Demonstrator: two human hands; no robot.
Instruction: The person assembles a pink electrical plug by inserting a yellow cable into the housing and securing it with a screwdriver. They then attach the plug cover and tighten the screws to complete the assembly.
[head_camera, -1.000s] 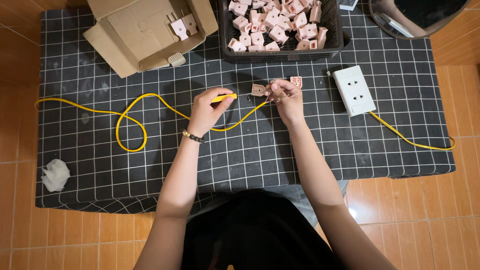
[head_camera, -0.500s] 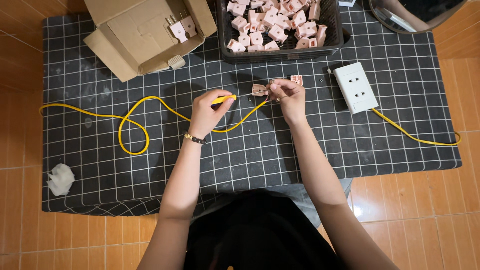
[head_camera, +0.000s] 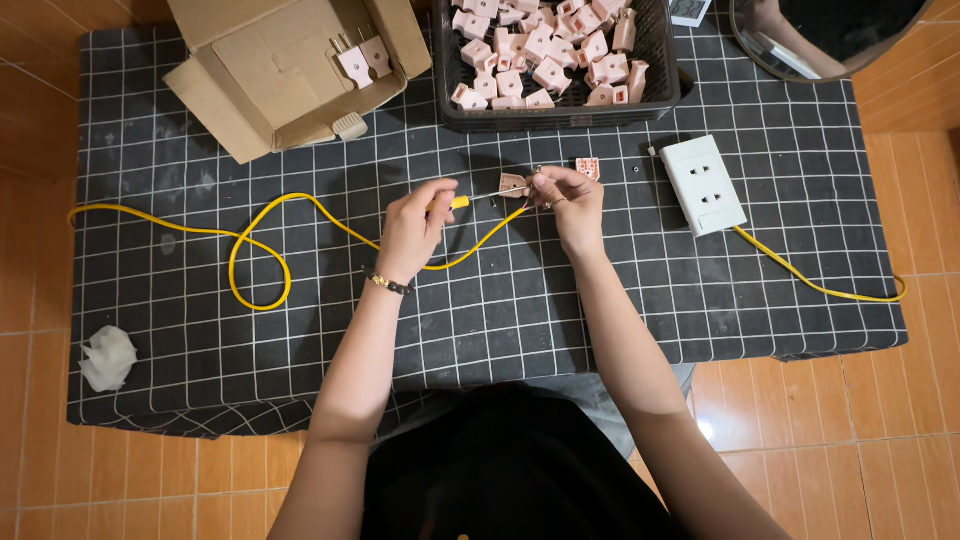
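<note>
**Small plug part and screwdriver held over the checked cloth**

Head view: the person's left hand (head_camera: 412, 228) is closed in a pinch around a yellow-handled screwdriver (head_camera: 462, 201), whose thin shaft points right toward the other hand. The right hand (head_camera: 570, 205) has its fingertips pressed together on a small pink plug piece (head_camera: 513, 184), held just above the black checked tablecloth (head_camera: 520, 310) near the table's middle. A second pink plug half (head_camera: 587, 168) lies just right of the fingers, touching or nearly touching them; the view is too small to tell which.

The plug piece looks light, rigid and smooth, so it should be gripped by its flat sides, clear of the screw and prongs. It would likely slip or spin if held loosely. The yellow cable (head_camera: 300, 205) runs from the left edge of the table, loops once, and passes under the hands; it appears springy and limp, best held near its end. A further stretch leads right from the white socket block (head_camera: 706, 185).

On the far side stand a black basket (head_camera: 660, 95) heaped with pink plugs and, left of it, an open cardboard box (head_camera: 290, 70). A crumpled white wad (head_camera: 105, 357) sits at the near left.
</note>
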